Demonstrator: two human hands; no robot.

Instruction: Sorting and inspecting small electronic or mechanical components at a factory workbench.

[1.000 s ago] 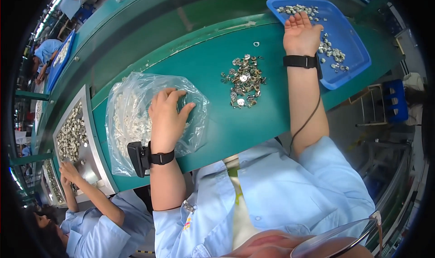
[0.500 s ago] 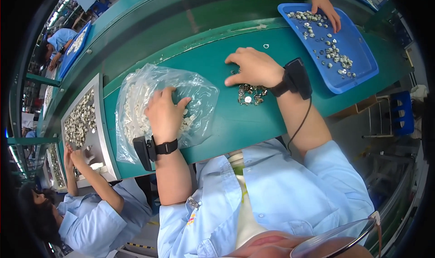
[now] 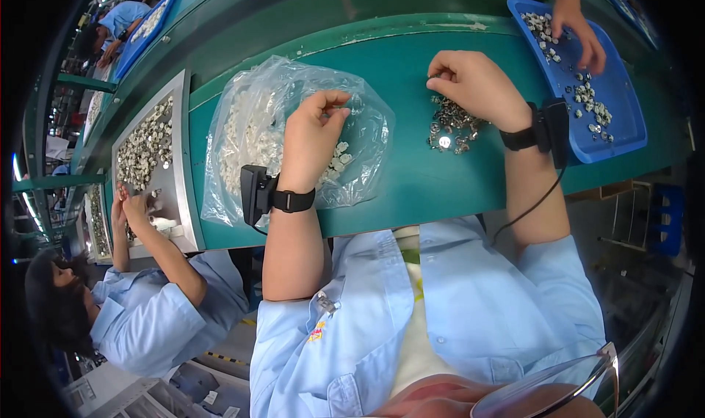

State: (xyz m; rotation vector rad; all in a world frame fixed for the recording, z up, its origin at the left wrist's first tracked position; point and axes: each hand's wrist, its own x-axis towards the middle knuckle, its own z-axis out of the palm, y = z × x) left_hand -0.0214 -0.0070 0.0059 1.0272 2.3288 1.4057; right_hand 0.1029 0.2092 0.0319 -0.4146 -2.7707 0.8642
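Note:
My left hand [image 3: 314,140] is over a clear plastic bag [image 3: 371,172] of small white parts [image 3: 253,135], with thumb and fingertips drawn together in a pinch. Whatever may be between those fingertips is too small to make out. To the right, my right hand [image 3: 481,88] is above a pile of small dark metal parts [image 3: 463,121] on the green work surface. Its thumb and index finger pinch at the far-left edge of the pile, with a small dark metal part at the tips. A round white disc [image 3: 444,143] lies at the near side of the pile.
A blue tray [image 3: 637,135] of loose parts stands right, another person's hand [image 3: 580,33] in it. At left, a co-worker's hands [image 3: 132,209] work at a metal-rimmed tray [image 3: 192,198]. A green ledge [image 3: 411,25] runs along the far side. A cable [image 3: 532,211] hangs from my right wrist device.
The view has shifted, so the bench sits differently in it. Both my hands have gone from spread fingers to pinches. The co-worker's hand has moved within the blue tray.

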